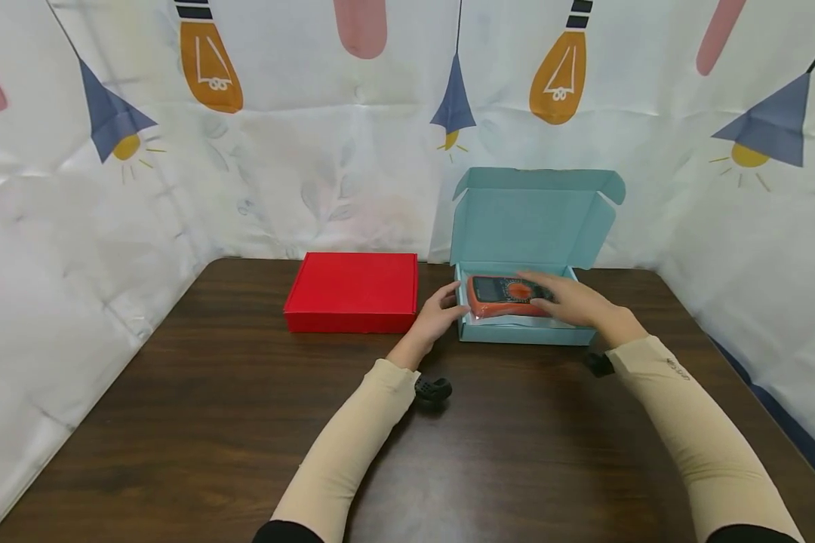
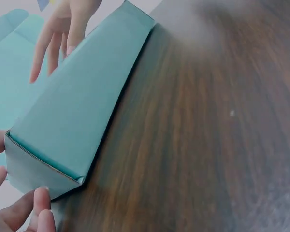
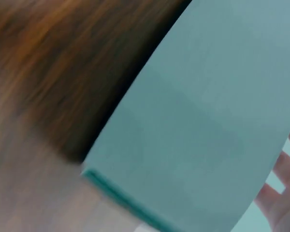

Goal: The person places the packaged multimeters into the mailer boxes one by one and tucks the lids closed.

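Note:
An orange-and-black multimeter [image 1: 505,292] with a round dial lies in the open light-blue box [image 1: 526,334], with clear plastic around it. My right hand [image 1: 570,299] is over its right end, thumb toward the front and fingers toward the back. In the left wrist view, the fingers of the right hand [image 2: 63,34] look extended behind the box's front wall, which hides the multimeter there. My left hand [image 1: 437,317] rests by the box's left side, fingertips at its corner. The right wrist view is blurred and shows the box wall [image 3: 193,116] with a few fingertips beyond it.
A closed red box [image 1: 356,290] sits left of the blue one on the dark wooden table [image 1: 210,422]. The blue box's lid [image 1: 533,219] stands raised at the back, in front of a printed white cloth [image 1: 299,166].

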Demonstrator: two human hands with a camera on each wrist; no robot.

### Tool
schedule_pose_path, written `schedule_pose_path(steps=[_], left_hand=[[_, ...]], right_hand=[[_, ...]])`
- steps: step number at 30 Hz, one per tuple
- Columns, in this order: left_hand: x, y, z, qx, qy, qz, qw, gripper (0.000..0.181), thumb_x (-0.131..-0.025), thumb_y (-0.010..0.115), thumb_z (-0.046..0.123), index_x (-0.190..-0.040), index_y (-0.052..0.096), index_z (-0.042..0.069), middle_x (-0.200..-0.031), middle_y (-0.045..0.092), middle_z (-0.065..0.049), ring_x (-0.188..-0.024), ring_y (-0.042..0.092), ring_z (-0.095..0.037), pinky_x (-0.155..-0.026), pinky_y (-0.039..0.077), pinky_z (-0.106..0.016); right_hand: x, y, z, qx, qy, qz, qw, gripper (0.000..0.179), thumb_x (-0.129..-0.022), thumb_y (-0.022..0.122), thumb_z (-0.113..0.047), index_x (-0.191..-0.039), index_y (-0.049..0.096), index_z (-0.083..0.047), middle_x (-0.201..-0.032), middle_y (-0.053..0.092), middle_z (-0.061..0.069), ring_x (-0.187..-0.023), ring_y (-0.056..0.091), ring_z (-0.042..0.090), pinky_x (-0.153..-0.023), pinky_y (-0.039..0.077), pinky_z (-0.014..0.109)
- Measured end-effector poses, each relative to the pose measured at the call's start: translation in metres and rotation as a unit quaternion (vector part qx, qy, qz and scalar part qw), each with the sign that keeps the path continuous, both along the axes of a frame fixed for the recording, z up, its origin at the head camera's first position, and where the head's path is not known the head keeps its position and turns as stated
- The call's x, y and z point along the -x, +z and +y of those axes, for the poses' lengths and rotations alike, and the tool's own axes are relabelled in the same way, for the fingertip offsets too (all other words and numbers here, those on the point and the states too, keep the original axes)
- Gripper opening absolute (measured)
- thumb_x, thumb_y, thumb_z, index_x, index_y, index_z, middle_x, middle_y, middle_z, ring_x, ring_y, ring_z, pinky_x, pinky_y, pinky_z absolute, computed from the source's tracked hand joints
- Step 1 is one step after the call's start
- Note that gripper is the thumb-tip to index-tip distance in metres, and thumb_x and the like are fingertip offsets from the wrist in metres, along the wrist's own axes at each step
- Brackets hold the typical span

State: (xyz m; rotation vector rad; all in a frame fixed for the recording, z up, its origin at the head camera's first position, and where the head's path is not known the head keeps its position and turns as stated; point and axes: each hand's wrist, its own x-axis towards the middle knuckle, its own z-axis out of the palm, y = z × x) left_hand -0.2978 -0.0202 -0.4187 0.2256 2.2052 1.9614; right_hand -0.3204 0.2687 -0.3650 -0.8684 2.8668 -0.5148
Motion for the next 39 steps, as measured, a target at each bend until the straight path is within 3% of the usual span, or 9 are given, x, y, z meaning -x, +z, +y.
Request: schedule_pose_path(steps=[6, 10, 14, 17, 22, 24, 26, 33, 39], left_hand=[[0.004, 0.006, 0.004, -0.029, 0.048, 0.007, 0.9984, 0.064, -0.098, 0.065, 0.009, -0.156, 0.039, 0.008, -0.155, 0.043, -0.019, -0.142, 0.040, -0.033, -0.113, 0.039, -0.050], [0.007, 0.017, 0.003, -0.054, 0.072, 0.012, 0.9959, 0.066, -0.097, 0.065, 0.008, -0.157, 0.036, 0.008, -0.156, 0.041, -0.018, -0.143, 0.038, -0.033, -0.114, 0.038, -0.051], [0.010, 0.028, -0.003, -0.063, 0.088, 0.019, 0.9939, 0.066, -0.097, 0.065, 0.008, -0.156, 0.037, 0.008, -0.156, 0.041, -0.017, -0.143, 0.037, -0.032, -0.114, 0.038, -0.050], [0.013, 0.034, -0.007, -0.060, 0.088, 0.030, 0.9939, 0.066, -0.097, 0.064, 0.010, -0.157, 0.036, 0.009, -0.157, 0.040, -0.016, -0.143, 0.037, -0.032, -0.113, 0.038, -0.050], [0.020, 0.045, -0.009, -0.056, 0.079, 0.048, 0.9941, 0.068, -0.098, 0.063, 0.012, -0.159, 0.033, 0.011, -0.159, 0.037, -0.014, -0.142, 0.037, -0.032, -0.112, 0.040, -0.049], [0.022, 0.049, -0.008, -0.058, 0.079, 0.052, 0.9938, 0.067, -0.099, 0.061, 0.013, -0.159, 0.032, 0.011, -0.159, 0.037, -0.014, -0.143, 0.037, -0.031, -0.113, 0.039, -0.048], [0.023, 0.053, -0.008, -0.059, 0.080, 0.054, 0.9936, 0.064, -0.101, 0.059, 0.014, -0.159, 0.033, 0.011, -0.159, 0.038, -0.014, -0.144, 0.036, -0.031, -0.114, 0.037, -0.048], [0.025, 0.063, -0.006, -0.065, 0.071, 0.061, 0.9935, 0.059, -0.105, 0.054, 0.023, -0.159, 0.033, 0.011, -0.160, 0.036, -0.014, -0.146, 0.034, -0.029, -0.117, 0.032, -0.049], [0.026, 0.070, 0.000, -0.063, 0.048, 0.066, 0.9947, 0.061, -0.106, 0.051, 0.030, -0.161, 0.032, 0.013, -0.163, 0.034, -0.013, -0.147, 0.033, -0.029, -0.118, 0.031, -0.048]], right_hand=[[-0.008, -0.004, 0.021, 0.055, -0.070, 0.080, 0.9928, 0.054, -0.106, 0.057, -0.017, -0.157, 0.042, -0.009, -0.149, 0.050, 0.025, -0.126, 0.054, 0.046, -0.098, 0.044, 0.064], [-0.011, -0.011, 0.035, 0.121, -0.124, 0.126, 0.9768, 0.045, -0.107, 0.056, -0.014, -0.150, 0.050, -0.006, -0.134, 0.063, 0.024, -0.112, 0.063, 0.044, -0.090, 0.049, 0.062], [-0.012, -0.016, 0.046, 0.152, -0.157, 0.162, 0.9623, 0.039, -0.107, 0.055, -0.017, -0.145, 0.056, -0.004, -0.122, 0.068, 0.025, -0.104, 0.066, 0.044, -0.086, 0.051, 0.062], [-0.012, -0.017, 0.052, 0.175, -0.178, 0.201, 0.9474, 0.036, -0.106, 0.057, -0.015, -0.139, 0.060, -0.001, -0.115, 0.070, 0.027, -0.099, 0.067, 0.046, -0.083, 0.052, 0.061], [-0.010, -0.010, 0.056, 0.226, -0.248, 0.255, 0.9069, 0.031, -0.105, 0.059, -0.017, -0.129, 0.066, 0.001, -0.111, 0.071, 0.027, -0.094, 0.068, 0.045, -0.082, 0.051, 0.059], [-0.009, -0.005, 0.055, 0.245, -0.277, 0.251, 0.8946, 0.033, -0.106, 0.058, -0.020, -0.131, 0.065, 0.000, -0.116, 0.071, 0.025, -0.100, 0.068, 0.044, -0.084, 0.050, 0.057], [-0.008, 0.001, 0.054, 0.266, -0.295, 0.230, 0.8886, 0.039, -0.107, 0.055, -0.024, -0.137, 0.062, -0.001, -0.125, 0.068, 0.024, -0.108, 0.066, 0.044, -0.089, 0.050, 0.057], [-0.007, 0.018, 0.048, 0.332, -0.298, 0.097, 0.8898, 0.064, -0.108, 0.048, -0.035, -0.161, 0.029, -0.005, -0.157, 0.040, 0.024, -0.138, 0.045, 0.047, -0.107, 0.040, 0.063], [-0.007, 0.016, 0.039, 0.359, -0.290, 0.057, 0.8851, 0.069, -0.108, 0.048, -0.032, -0.165, 0.017, -0.010, -0.163, 0.029, 0.022, -0.145, 0.035, 0.045, -0.112, 0.035, 0.061]])
